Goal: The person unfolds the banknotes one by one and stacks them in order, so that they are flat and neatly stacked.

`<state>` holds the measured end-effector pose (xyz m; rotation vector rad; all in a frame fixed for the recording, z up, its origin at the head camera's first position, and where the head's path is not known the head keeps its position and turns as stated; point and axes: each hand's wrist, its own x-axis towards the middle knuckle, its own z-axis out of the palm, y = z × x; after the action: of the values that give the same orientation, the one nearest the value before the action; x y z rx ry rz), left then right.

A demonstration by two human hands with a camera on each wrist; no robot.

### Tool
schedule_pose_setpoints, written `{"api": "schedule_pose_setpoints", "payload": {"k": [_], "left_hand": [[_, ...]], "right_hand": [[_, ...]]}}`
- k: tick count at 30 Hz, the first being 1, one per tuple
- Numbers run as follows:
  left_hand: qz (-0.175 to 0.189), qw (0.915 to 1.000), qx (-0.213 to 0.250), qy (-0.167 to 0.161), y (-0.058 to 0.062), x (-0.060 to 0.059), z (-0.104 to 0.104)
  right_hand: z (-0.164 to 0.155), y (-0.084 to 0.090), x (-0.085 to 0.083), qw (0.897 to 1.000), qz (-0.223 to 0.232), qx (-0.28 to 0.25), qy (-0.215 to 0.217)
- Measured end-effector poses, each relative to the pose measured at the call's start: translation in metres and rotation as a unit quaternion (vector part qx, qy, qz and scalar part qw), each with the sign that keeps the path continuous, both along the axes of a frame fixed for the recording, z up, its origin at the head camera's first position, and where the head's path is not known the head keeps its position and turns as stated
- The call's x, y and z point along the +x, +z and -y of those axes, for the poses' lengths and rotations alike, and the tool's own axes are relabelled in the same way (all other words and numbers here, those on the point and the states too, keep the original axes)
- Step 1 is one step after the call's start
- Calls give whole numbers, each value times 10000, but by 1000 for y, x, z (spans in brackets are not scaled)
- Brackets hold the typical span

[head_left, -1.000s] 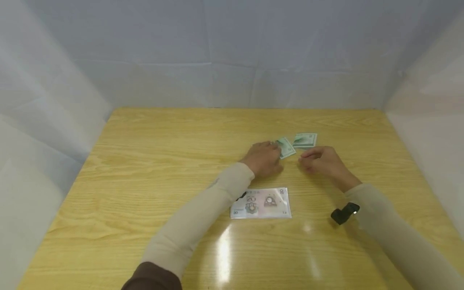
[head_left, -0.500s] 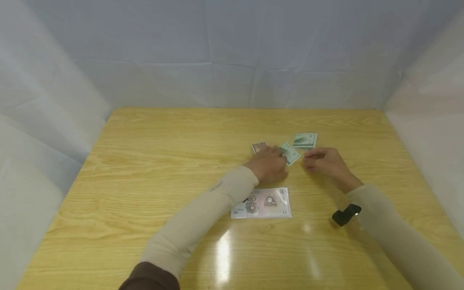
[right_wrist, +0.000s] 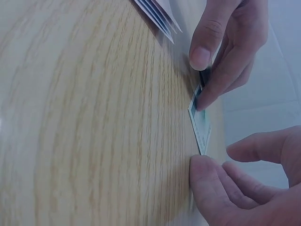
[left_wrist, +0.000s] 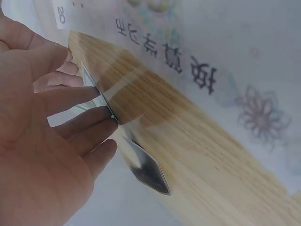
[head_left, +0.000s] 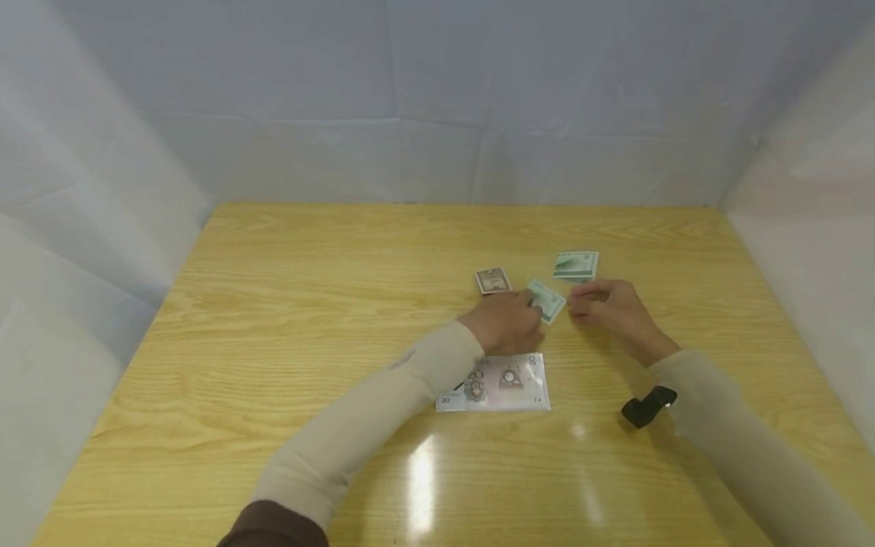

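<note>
Hands (head_left: 540, 315) pinch folded green note (head_left: 547, 301), apparently edge-up in wrist view

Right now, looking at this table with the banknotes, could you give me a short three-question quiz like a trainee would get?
1. True or false: the left hand holds the green folded note.
2. Which lies nearest the person? A) brown folded note B) large 20 sheet C) green stack
3. Fill in: the right hand is beside the green folded note, and the black object lies near the right ____.

Key: 1 true, its fingers pinch the note's left end. 2 B. 3 forearm.
</note>
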<state>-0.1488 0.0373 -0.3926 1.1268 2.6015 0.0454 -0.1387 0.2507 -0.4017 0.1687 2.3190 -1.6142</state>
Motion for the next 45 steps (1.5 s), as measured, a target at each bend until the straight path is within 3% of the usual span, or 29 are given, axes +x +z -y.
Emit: {"api": "schedule_pose_setpoints", "payload": {"k": [7, 18, 24, 29, 37, 45], "left_hand": [[-108, 9998, -63, -139, 0, 7, 4], [-315, 9990, 49, -307, 2, 15, 13], [-230, 9992, 134, -287, 4, 19, 18], [-1, 9997, 244, -99, 3, 21, 20], [229, 9987, 390, 222, 0, 24, 23], [628, 9888, 1173, 670, -3, 27, 29]], "right_hand": [[1, 1, 2, 9988, 127, -447, 123], [9, 4, -1, 9971, 657, -375, 69], [13, 4, 0, 9952, 617, -762, 64], [14, 3, 1, 9914, 542, -1184, 150], [19, 6, 2, 9897, 662, -1263, 110], [26, 8, 6, 9863, 592, -1535, 128]]}}
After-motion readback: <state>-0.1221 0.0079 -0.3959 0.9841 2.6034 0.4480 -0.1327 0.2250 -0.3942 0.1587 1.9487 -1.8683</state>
